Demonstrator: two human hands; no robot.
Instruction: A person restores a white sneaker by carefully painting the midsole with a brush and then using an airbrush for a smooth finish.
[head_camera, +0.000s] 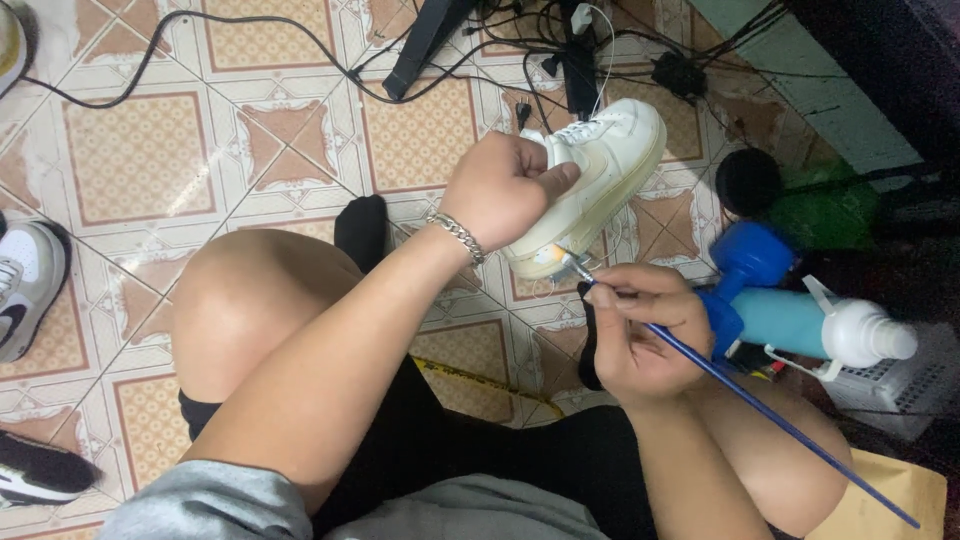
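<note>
Left hand (503, 188): grips white sneaker (592, 180), at 12 o'clock.
Right hand (640, 330): pinches blue paintbrush (740, 395), tip at heel.
Progress: heel spot wet, most of the shoe not yet painted.

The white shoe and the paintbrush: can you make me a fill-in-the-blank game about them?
1. The left hand holds a ____ sneaker.
2. The right hand holds a thin brush with a ____ handle.
3. The brush tip touches the shoe's ____.
4. The left wrist wears a silver ____.

Missing words: white; blue; heel; bracelet
</note>
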